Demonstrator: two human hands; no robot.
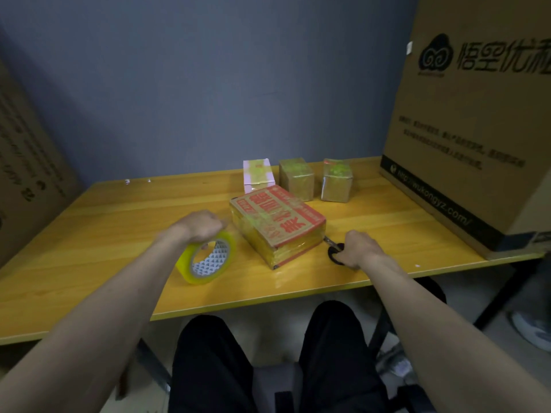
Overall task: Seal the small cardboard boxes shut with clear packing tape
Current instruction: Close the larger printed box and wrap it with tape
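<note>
A flat cardboard box with red print [277,226] lies in the middle of the yellow table [104,234], its sides shiny with tape. My left hand [202,226] grips the top of a roll of clear packing tape [207,257], which stands tilted on the table just left of the box. My right hand [356,248] holds black-handled scissors [334,247] on the table at the box's right corner. Behind the box stand three small boxes: a pink-white one [258,175] and two brown ones [296,178] [337,180].
A very large printed cardboard carton [477,114] fills the table's right end. Another big carton [26,162] leans at the far left. A blue wall lies behind the table. My legs in black trousers [268,362] are under the front edge.
</note>
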